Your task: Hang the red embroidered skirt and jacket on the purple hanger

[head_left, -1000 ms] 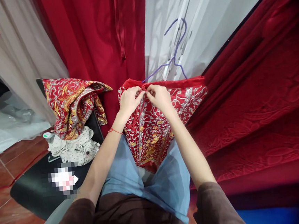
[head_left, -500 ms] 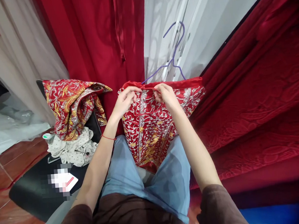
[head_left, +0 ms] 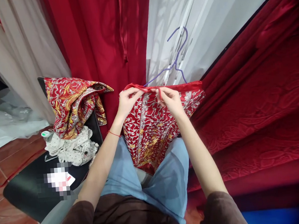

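Note:
A red skirt [head_left: 156,125] with silver and gold embroidery hangs in front of my knees, its plain red waistband [head_left: 186,86] uppermost. Out of the waistband rises a purple wire hanger [head_left: 176,62], hook at the top. My left hand [head_left: 129,99] pinches the waistband left of its middle, thumb and forefinger together. Just to the right, my right hand [head_left: 171,98] is closed on a thin red tie [head_left: 159,94], which loops over its fingers at the waistband. The fingertips of both hands nearly meet. The hanger's lower part is hidden inside the skirt.
On a black chair [head_left: 27,187] to my left lie a red-and-gold embroidered garment [head_left: 70,101], a white dotted cloth [head_left: 75,148] and a blurred-out card [head_left: 62,179]. Red curtains [head_left: 101,36] hang behind, and a dark red patterned fabric [head_left: 264,109] fills the right side.
My right hand has moved slightly right and turned, and the red tie now shows looped at its fingers. My left hand stays at the waistband. The view has shifted a little.

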Demonstrator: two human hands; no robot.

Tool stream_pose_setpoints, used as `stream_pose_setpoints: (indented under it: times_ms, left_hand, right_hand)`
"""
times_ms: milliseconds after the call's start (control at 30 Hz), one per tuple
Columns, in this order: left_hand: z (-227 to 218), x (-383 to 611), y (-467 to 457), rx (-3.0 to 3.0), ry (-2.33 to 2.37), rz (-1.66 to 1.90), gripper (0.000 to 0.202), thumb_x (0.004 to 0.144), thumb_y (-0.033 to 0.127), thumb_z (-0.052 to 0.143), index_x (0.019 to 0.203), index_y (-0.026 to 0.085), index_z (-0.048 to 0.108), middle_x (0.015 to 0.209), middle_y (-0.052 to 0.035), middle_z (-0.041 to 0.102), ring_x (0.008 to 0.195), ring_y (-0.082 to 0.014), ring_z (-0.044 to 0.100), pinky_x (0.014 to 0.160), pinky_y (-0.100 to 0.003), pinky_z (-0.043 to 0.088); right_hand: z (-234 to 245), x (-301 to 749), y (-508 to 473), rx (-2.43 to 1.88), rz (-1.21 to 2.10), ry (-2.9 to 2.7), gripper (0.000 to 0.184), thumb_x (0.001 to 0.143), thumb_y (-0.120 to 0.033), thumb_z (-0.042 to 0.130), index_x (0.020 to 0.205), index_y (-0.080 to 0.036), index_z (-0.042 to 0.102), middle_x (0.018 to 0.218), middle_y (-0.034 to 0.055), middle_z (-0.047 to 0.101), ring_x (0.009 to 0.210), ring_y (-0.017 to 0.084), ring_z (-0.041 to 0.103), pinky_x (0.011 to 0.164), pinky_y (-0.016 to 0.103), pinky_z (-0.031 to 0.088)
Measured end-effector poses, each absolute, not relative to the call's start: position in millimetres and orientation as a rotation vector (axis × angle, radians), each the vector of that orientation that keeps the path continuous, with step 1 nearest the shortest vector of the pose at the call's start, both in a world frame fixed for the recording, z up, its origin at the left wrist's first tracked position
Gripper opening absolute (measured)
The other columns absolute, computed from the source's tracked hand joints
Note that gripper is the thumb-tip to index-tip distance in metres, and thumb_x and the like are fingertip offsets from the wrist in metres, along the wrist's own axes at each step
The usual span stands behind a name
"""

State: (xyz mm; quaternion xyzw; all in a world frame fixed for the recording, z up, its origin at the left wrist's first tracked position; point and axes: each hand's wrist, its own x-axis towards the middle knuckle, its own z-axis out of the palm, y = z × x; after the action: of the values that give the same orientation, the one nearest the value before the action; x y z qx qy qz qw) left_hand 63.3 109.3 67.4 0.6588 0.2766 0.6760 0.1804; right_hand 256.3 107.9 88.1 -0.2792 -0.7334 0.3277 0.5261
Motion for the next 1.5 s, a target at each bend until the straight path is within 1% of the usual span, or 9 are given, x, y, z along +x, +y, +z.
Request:
stream_pose_setpoints:
  times_ms: [133, 267, 400, 567, 667, 833, 1067, 1333, 1500]
  left_hand:
    - [65, 62, 108, 1.911, 0.686, 1.698, 0.025, 0.082, 0.041, 0.073, 0.081, 0.017, 0.079, 0.08, -0.005, 0.075, 0.081, -0.0169, 0.066, 0.079, -0.029, 0.049]
    - [70, 57, 103, 1.999, 0.725, 1.493, 0.026, 0.077, 0.04, 0.077, 0.08, 0.015, 0.078, 0.067, -0.0016, 0.067, 0.063, -0.0116, 0.056, 0.062, -0.025, 0.041]
    - [79, 54, 94, 2.056, 0.766, 1.212, 0.03, 0.072, 0.042, 0.08, 0.078, 0.012, 0.078, 0.055, 0.003, 0.056, 0.052, -0.0074, 0.042, 0.054, -0.024, 0.032]
    - [80, 60, 89, 1.928, 0.729, 1.258, 0.036, 0.073, 0.048, 0.079, 0.073, 0.013, 0.074, 0.059, 0.0013, 0.059, 0.06, -0.0102, 0.051, 0.06, -0.024, 0.038]
    - [75, 66, 95, 1.848, 0.752, 1.287, 0.039, 0.078, 0.049, 0.074, 0.064, 0.014, 0.064, 0.06, 0.0009, 0.058, 0.056, -0.0083, 0.048, 0.055, -0.023, 0.036]
    - [67, 67, 108, 1.721, 0.884, 1.484, 0.025, 0.097, 0.039, 0.051, 0.082, 0.019, 0.054, 0.056, 0.0044, 0.058, 0.042, -0.0056, 0.04, 0.047, -0.02, 0.03]
    - [60, 47, 118, 2.104, 1.399, 1.867, 0.021, 0.1, 0.038, 0.047, 0.091, 0.02, 0.053, 0.076, -0.003, 0.066, 0.071, -0.016, 0.064, 0.07, -0.027, 0.045]
    - [61, 22, 127, 2.323, 1.628, 1.876, 0.033, 0.1, 0.046, 0.042, 0.088, 0.019, 0.057, 0.087, -0.0105, 0.066, 0.097, -0.0274, 0.062, 0.098, -0.042, 0.04]
    - [70, 2, 129, 2.436, 1.684, 1.753, 0.031, 0.099, 0.042, 0.042, 0.086, 0.019, 0.057, 0.088, -0.0118, 0.065, 0.103, -0.0313, 0.06, 0.099, -0.047, 0.038]
  right_hand:
    - [88, 256, 111, -0.619, 0.665, -1.805, 0.03, 0.086, -0.049, 0.067, 0.104, -0.027, 0.077, 0.074, 0.0003, 0.065, 0.058, 0.012, 0.051, 0.056, 0.028, 0.044]
    - [90, 256, 111, -0.58, 0.383, -2.026, 0.024, 0.092, -0.039, 0.062, 0.105, -0.028, 0.078, 0.091, 0.0034, 0.07, 0.08, 0.017, 0.061, 0.076, 0.035, 0.051]
    - [93, 259, 109, -0.57, 0.098, -2.234, 0.024, 0.095, -0.033, 0.057, 0.105, -0.027, 0.078, 0.086, 0.0027, 0.064, 0.076, 0.016, 0.058, 0.073, 0.033, 0.049]
    - [95, 257, 99, -0.678, -0.207, -2.26, 0.025, 0.098, -0.034, 0.051, 0.106, -0.025, 0.073, 0.096, 0.0045, 0.063, 0.075, 0.015, 0.058, 0.066, 0.029, 0.046]
    - [93, 251, 94, -0.838, -0.354, -2.224, 0.025, 0.099, -0.033, 0.047, 0.107, -0.021, 0.068, 0.1, 0.0062, 0.065, 0.072, 0.014, 0.057, 0.057, 0.027, 0.04]
    - [88, 248, 105, -1.02, -0.366, -2.065, 0.018, 0.092, -0.026, 0.048, 0.098, -0.019, 0.064, 0.096, 0.0072, 0.066, 0.07, 0.016, 0.057, 0.055, 0.028, 0.038]
    - [89, 263, 128, -1.072, -0.16, -1.912, 0.01, 0.083, -0.025, 0.053, 0.086, -0.021, 0.062, 0.085, 0.0062, 0.068, 0.074, 0.019, 0.06, 0.063, 0.031, 0.043]
    - [94, 264, 130, -1.149, -0.368, -1.925, 0.009, 0.082, -0.023, 0.051, 0.083, -0.022, 0.06, 0.079, 0.0058, 0.069, 0.072, 0.022, 0.059, 0.074, 0.037, 0.042]
    - [101, 264, 132, -1.205, -0.492, -1.963, 0.014, 0.084, -0.019, 0.047, 0.088, -0.021, 0.06, 0.081, 0.0072, 0.069, 0.074, 0.023, 0.059, 0.08, 0.04, 0.039]
